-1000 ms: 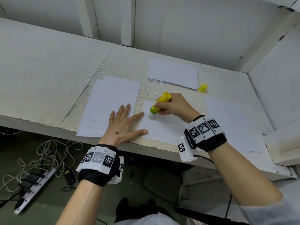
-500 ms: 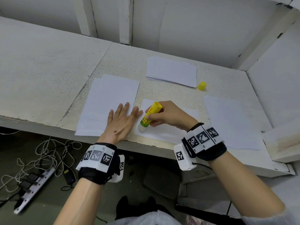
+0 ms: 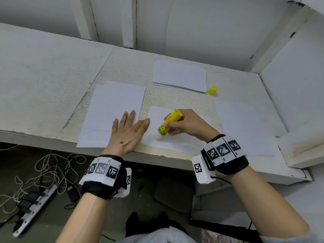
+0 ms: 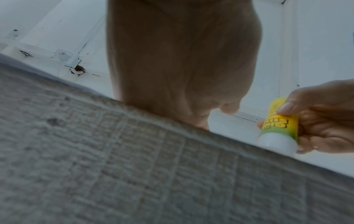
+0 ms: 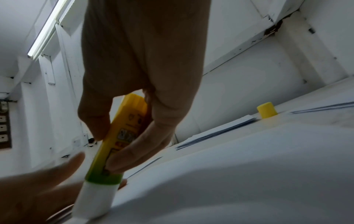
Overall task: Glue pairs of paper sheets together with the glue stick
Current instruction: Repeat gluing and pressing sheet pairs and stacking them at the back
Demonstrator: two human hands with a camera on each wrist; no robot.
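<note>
cap [image 3: 212, 90] beside paper stack [image 3: 179, 75]

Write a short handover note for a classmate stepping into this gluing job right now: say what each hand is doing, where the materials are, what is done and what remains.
Right hand grips the glue stick, its white tip down on the middle sheet near the front left corner.
Left hand lies flat, fingers straight, across the left sheets and the middle sheet's left edge.
The cap stands off the stick, beside the far stack. More sheets lie on the right.
Done: stick uncapped, gluing under way on the middle sheet; the spread of the glue cannot be seen.
Left: finish gluing, lay a second sheet on top, press, repeat.
</note>
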